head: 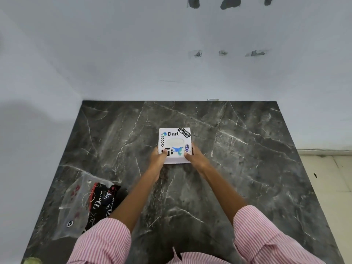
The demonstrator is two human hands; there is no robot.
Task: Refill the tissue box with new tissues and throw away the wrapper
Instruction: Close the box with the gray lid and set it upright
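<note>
A white square tissue box (174,139) covered in stickers sits on the dark marble table (238,168), near its middle. White tissue shows through the oval slot in its lid. My left hand (159,156) grips the box's near left corner, thumb on the lid. At the near right corner my right hand (194,156) holds the box the same way. An empty plastic wrapper (85,204), part clear and part black with red and white print, lies flat on the table at the near left.
A pale wall stands right behind the table's far edge. Light floor tiles (327,180) show past the table's right edge. A small greenish object (32,261) peeks in at the bottom left corner.
</note>
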